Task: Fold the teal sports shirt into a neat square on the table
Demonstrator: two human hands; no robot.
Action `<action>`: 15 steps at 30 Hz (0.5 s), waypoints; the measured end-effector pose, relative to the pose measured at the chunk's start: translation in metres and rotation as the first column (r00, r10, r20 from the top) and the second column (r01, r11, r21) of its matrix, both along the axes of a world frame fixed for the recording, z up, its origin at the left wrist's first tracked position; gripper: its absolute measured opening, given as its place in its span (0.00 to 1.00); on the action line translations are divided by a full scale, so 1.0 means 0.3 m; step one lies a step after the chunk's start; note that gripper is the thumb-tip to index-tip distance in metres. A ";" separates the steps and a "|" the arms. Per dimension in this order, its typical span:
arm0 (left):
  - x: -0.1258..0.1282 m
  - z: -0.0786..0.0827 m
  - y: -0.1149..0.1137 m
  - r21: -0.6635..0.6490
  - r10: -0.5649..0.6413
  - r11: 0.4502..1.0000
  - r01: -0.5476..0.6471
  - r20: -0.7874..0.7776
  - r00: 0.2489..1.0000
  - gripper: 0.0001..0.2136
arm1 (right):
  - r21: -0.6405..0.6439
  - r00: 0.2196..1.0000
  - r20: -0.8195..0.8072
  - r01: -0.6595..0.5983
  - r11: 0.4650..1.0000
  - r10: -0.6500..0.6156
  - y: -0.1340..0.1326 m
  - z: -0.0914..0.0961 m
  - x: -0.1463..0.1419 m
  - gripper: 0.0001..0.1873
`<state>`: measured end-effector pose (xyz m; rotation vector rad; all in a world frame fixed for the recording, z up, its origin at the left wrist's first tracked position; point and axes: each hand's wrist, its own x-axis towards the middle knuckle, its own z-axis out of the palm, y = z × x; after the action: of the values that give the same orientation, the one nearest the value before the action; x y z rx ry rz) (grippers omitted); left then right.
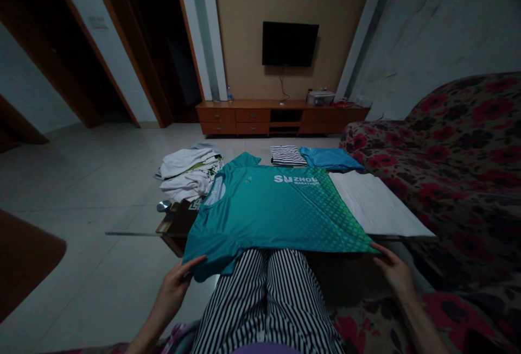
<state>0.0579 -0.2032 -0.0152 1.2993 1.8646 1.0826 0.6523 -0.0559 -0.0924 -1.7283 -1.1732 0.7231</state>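
A teal T-shirt point(272, 210) with white lettering lies spread flat on a low glass table point(134, 233), neck to the left and hem to the right. My left hand point(176, 283) pinches the near sleeve of the shirt. My right hand point(393, 268) grips the shirt's near hem corner. My legs in striped trousers point(264, 294) sit below the shirt's near edge.
A heap of white clothes point(189, 172) lies at the table's far left. A folded striped garment point(287, 155) and a folded blue one point(329, 158) lie at the far side, a white sheet point(376, 204) to the right. A floral sofa point(459, 153) stands on the right, a TV cabinet point(280, 117) at the wall.
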 end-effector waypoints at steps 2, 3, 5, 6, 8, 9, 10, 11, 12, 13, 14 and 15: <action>0.004 0.005 0.021 0.100 -0.014 0.995 0.027 -0.129 0.992 0.15 | 0.029 0.998 0.061 0.010 1.000 -0.012 0.009 0.012 -0.008 0.29; 0.007 0.006 0.031 0.142 -0.009 0.989 0.036 -0.180 0.984 0.14 | 0.048 0.996 0.084 0.009 0.999 -0.014 0.012 0.020 -0.014 0.28; 0.012 0.009 0.047 0.214 0.023 0.976 0.036 -0.264 0.964 0.15 | 0.086 0.994 0.109 0.002 0.996 -0.012 0.017 0.036 -0.026 0.28; 0.014 0.012 0.053 0.245 0.047 0.969 0.029 -0.299 0.953 0.15 | 0.100 0.994 0.113 -0.001 0.995 -0.011 0.020 0.042 -0.031 0.27; 0.013 0.023 0.063 0.282 0.079 0.959 0.026 -0.353 0.932 0.15 | 0.114 0.993 0.117 0.000 0.993 -0.013 0.024 0.051 -0.037 0.26; 0.011 0.029 0.067 0.284 0.081 0.958 0.030 -0.371 0.925 0.15 | 0.113 0.993 0.119 0.002 0.994 -0.016 0.025 0.053 -0.038 0.26; 0.007 0.033 0.069 0.275 0.074 0.961 0.038 -0.386 0.920 0.15 | 0.109 0.992 0.122 0.004 0.994 -0.018 0.026 0.054 -0.038 0.25; 0.000 0.034 0.071 0.262 0.061 0.964 0.049 -0.397 0.916 0.16 | 0.104 0.992 0.124 0.006 0.995 -0.019 0.027 0.053 -0.037 0.25; -0.008 0.031 0.072 0.246 0.044 0.967 0.063 -0.405 0.913 0.17 | 0.098 0.992 0.125 0.007 0.995 -0.019 0.027 0.052 -0.035 0.25; -0.019 0.023 0.072 0.234 0.026 0.969 0.078 -0.411 0.911 0.19 | 0.091 0.992 0.121 0.008 0.996 -0.019 0.026 0.049 -0.034 0.24; -0.032 0.010 0.070 0.225 0.011 0.970 0.091 -0.414 0.910 0.21 | 0.086 0.993 0.114 0.009 0.996 -0.019 0.025 0.046 -0.032 0.24; -0.047 -0.007 0.067 0.220 0.004 0.971 0.097 -0.416 0.909 0.22 | 0.082 0.994 0.103 0.010 0.997 -0.018 0.024 0.043 -0.032 0.24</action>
<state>0.0438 -0.1830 -0.0174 1.8215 2.0343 1.0923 0.6427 -0.0488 -0.0795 -1.7211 -1.2430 0.5742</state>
